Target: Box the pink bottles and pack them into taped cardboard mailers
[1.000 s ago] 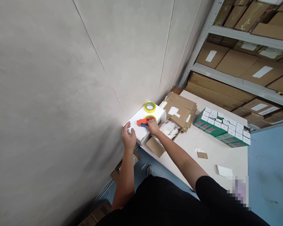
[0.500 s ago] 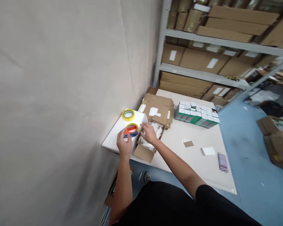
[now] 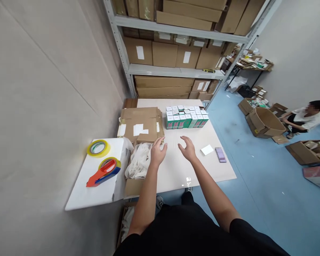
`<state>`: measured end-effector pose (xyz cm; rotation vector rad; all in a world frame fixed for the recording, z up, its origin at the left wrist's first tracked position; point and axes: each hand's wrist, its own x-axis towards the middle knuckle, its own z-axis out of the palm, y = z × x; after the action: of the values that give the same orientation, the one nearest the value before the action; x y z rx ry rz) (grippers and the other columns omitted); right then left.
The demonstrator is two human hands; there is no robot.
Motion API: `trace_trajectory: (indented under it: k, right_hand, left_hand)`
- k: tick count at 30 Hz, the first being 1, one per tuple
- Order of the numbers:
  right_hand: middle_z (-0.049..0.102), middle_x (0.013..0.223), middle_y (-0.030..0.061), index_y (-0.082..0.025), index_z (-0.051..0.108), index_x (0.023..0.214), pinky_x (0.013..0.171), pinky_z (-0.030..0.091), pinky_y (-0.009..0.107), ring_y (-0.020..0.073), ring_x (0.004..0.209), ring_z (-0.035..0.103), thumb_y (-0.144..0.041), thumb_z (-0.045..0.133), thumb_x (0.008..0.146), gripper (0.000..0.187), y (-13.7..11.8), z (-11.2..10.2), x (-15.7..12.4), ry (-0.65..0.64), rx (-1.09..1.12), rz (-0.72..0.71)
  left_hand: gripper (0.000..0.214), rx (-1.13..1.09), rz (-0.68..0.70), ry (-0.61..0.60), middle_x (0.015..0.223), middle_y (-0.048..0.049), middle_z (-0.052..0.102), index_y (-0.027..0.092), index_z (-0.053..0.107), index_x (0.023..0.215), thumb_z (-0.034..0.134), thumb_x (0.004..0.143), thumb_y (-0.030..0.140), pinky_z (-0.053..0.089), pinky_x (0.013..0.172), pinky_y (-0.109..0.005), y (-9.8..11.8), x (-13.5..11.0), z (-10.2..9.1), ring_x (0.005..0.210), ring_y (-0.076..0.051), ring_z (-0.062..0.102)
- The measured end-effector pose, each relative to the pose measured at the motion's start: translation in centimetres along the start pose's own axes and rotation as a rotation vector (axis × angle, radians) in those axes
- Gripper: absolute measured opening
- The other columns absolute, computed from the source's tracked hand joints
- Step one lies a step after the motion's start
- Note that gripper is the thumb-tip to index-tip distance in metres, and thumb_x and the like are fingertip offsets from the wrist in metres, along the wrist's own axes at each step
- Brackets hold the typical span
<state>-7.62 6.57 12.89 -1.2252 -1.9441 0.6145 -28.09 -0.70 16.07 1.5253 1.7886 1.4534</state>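
My left hand [image 3: 158, 153] hovers at the right edge of an open carton [image 3: 134, 187] filled with crumpled white packing material [image 3: 138, 161]. Its fingers are apart and it holds nothing. Across a gap over the white table [image 3: 173, 170], my right hand [image 3: 188, 149] is also open, palm turned toward the left one. An orange and blue tape dispenser [image 3: 104, 173] with a yellow-edged roll lies on a white block [image 3: 80, 192] at the left. Behind it rests a roll of tape [image 3: 98, 148].
Flattened cardboard boxes [image 3: 146, 119] lie by the wall. Green and white small boxes [image 3: 186, 119] stand in rows at the back. A white card [image 3: 207, 150] and a blurred purple item [image 3: 220, 155] lie right. Shelving [image 3: 176, 71] stands behind; a person [image 3: 306, 119] sits among cartons.
My left hand has let go of the tape dispenser, which now lies on the white block. Both hands have moved right over the table, and the view has turned right.
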Motion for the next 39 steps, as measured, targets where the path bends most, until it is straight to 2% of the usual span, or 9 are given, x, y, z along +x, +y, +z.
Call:
trace_trajectory:
  k: [4, 7, 15, 19, 22, 26, 32, 35, 39]
  right_hand:
    - [0.062, 0.144, 0.0139, -0.023, 0.064, 0.136, 0.117, 0.045, 0.052, 0.0298, 0.137, 0.056, -0.037, 0.062, 0.093, 0.045, 5.0, -3.7, 1.1, 0.111, 0.039, 0.082]
    - [0.063, 0.143, 0.0134, -0.023, 0.065, 0.135, 0.117, 0.045, 0.051, 0.0288, 0.137, 0.057, -0.039, 0.063, 0.093, 0.045, 8.4, -5.9, 2.7, 0.133, 0.074, 0.093]
    - [0.065, 0.143, 0.0125, -0.023, 0.065, 0.137, 0.114, 0.048, 0.051, 0.0296, 0.133, 0.059, -0.043, 0.062, 0.093, 0.048, 18.9, -11.1, 9.2, 0.154, 0.181, 0.201]
    - [0.063, 0.146, 0.0123, -0.024, 0.063, 0.141, 0.112, 0.049, 0.051, 0.0307, 0.131, 0.06, -0.043, 0.062, 0.092, 0.052, 25.2, -13.6, 12.7, 0.118, 0.195, 0.319]
    - [0.06, 0.149, 0.0112, -0.025, 0.06, 0.145, 0.114, 0.048, 0.049, 0.0304, 0.134, 0.058, -0.042, 0.062, 0.093, 0.055, 29.8, -15.1, 15.4, 0.097, 0.191, 0.378]
    - [0.055, 0.156, 0.0113, -0.024, 0.054, 0.152, 0.117, 0.045, 0.048, 0.0307, 0.14, 0.055, -0.037, 0.064, 0.091, 0.062, 35.3, -15.9, 18.5, 0.02, 0.17, 0.482]
    - [0.05, 0.16, 0.0131, -0.02, 0.048, 0.157, 0.122, 0.04, 0.045, 0.0298, 0.147, 0.049, -0.035, 0.065, 0.092, 0.069, 40.5, -15.5, 21.9, -0.121, 0.094, 0.5]
    - [0.048, 0.162, 0.0132, -0.02, 0.047, 0.158, 0.123, 0.039, 0.044, 0.0293, 0.147, 0.048, -0.034, 0.065, 0.093, 0.069, 42.0, -15.0, 22.9, -0.178, 0.077, 0.509]
    - [0.048, 0.161, 0.0141, -0.019, 0.046, 0.158, 0.124, 0.038, 0.043, 0.029, 0.148, 0.047, -0.034, 0.065, 0.093, 0.07, 43.6, -13.8, 23.8, -0.215, 0.095, 0.533]
  left_hand:
    - [0.037, -0.034, 0.032, -0.096, 0.138, -0.0082, 0.067, 0.025, 0.068, 0.132, 0.061, 0.096, 0.026, 0.05, 0.113, -0.042, 1.8, 2.6, 5.6, 0.127, -0.023, 0.063]
    - [0.037, -0.026, 0.023, -0.118, 0.138, -0.008, 0.066, 0.026, 0.068, 0.132, 0.061, 0.095, 0.026, 0.051, 0.111, -0.043, 2.7, 4.3, 9.6, 0.127, -0.024, 0.063]
    - [0.037, 0.037, -0.046, -0.259, 0.141, -0.006, 0.065, 0.028, 0.07, 0.131, 0.061, 0.095, 0.026, 0.054, 0.106, -0.041, 4.7, 9.2, 21.0, 0.128, -0.023, 0.062]
    - [0.039, 0.06, -0.097, -0.353, 0.144, -0.0064, 0.065, 0.028, 0.07, 0.132, 0.061, 0.095, 0.027, 0.056, 0.101, -0.039, 4.8, 13.0, 27.3, 0.128, -0.025, 0.062]
    - [0.041, 0.056, -0.163, -0.444, 0.145, -0.0079, 0.064, 0.026, 0.07, 0.135, 0.064, 0.095, 0.031, 0.057, 0.1, -0.038, 4.0, 16.5, 32.2, 0.122, -0.025, 0.065]
    - [0.044, 0.134, -0.252, -0.547, 0.141, -0.0092, 0.068, 0.022, 0.069, 0.137, 0.067, 0.094, 0.034, 0.053, 0.105, -0.039, 2.3, 21.2, 38.8, 0.117, -0.026, 0.068]
    - [0.053, 0.348, -0.168, -0.647, 0.152, -0.0134, 0.059, 0.017, 0.063, 0.144, 0.065, 0.091, 0.026, 0.044, 0.116, -0.038, -0.5, 25.7, 47.7, 0.137, -0.028, 0.057]
    - [0.063, 0.47, -0.204, -0.708, 0.162, -0.0158, 0.046, 0.018, 0.054, 0.153, 0.065, 0.092, 0.031, 0.04, 0.119, -0.04, -1.6, 27.0, 50.6, 0.146, -0.031, 0.048]
    - [0.072, 0.679, -0.184, -0.734, 0.173, -0.0145, 0.026, 0.025, 0.045, 0.16, 0.066, 0.092, 0.036, 0.034, 0.122, -0.05, -2.2, 28.1, 52.7, 0.156, -0.039, 0.031]
